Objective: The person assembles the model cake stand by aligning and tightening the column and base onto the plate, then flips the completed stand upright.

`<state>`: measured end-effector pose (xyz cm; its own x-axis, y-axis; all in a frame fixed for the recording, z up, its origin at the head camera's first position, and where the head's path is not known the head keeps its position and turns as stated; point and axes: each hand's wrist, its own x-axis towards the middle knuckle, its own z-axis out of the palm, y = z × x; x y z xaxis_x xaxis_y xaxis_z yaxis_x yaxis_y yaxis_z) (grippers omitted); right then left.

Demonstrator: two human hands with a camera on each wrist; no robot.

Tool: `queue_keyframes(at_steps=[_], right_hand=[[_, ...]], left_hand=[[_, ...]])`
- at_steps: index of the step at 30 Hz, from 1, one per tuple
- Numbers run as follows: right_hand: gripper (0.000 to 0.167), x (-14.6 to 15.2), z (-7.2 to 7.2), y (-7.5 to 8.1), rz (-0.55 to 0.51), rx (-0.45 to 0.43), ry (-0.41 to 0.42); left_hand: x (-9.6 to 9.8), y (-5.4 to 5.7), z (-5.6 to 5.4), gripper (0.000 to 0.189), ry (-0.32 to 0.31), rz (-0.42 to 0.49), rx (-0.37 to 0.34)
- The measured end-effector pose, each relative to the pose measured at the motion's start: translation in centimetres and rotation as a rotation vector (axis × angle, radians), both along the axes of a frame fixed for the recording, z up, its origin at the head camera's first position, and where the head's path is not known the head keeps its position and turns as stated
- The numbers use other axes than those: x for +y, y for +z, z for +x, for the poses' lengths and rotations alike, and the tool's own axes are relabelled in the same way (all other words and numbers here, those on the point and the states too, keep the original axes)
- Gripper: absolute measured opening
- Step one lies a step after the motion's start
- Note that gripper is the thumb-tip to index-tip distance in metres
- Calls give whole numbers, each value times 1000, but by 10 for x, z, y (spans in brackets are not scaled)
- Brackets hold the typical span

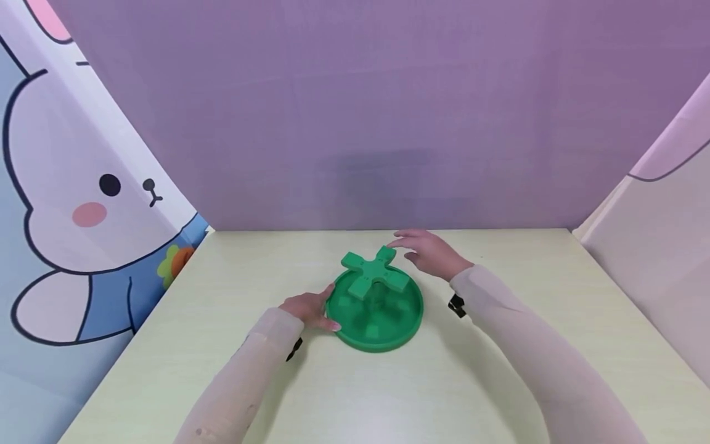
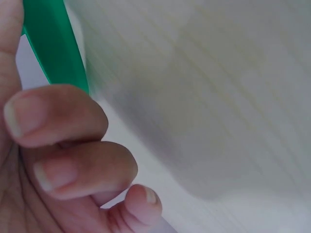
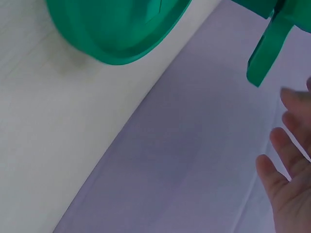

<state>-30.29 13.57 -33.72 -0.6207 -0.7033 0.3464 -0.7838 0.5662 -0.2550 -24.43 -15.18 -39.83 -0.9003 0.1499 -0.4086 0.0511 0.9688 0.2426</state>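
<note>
A green round stand (image 1: 407, 330) with a raised rim stands on the table. A short post in its middle carries a green cross-shaped top (image 1: 373, 271) with several flat arms. My left hand (image 1: 307, 310) holds the stand's left rim, thumb toward the front and index finger farther back. The left wrist view shows its other fingers curled beside the green rim (image 2: 60, 53). My right hand (image 1: 435, 254) is at the back right, its fingertips right by one arm of the top. Its fingers (image 3: 286, 150) are loosely extended near that green arm (image 3: 267, 56) in the right wrist view.
The pale wood-grain table (image 1: 488, 382) ends at a purple backdrop (image 1: 471, 123) behind the stand. A panel with a cartoon rabbit (image 1: 83, 160) borders the left side, and a light panel (image 1: 660, 246) the right. Both forearms wear pale sleeves (image 1: 532, 351).
</note>
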Motion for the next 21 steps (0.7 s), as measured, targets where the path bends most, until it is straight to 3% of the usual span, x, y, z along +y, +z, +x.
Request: queue_keyframes(at_steps=[7,21], right_hand=[[45,-13,-6,3,106,-48,45],[43,-27,-7,4,132,-88,140]], left_hand=[[0,-1,-1,102,10,0,-2],[0,-1,-1,101,-11,-9,1]])
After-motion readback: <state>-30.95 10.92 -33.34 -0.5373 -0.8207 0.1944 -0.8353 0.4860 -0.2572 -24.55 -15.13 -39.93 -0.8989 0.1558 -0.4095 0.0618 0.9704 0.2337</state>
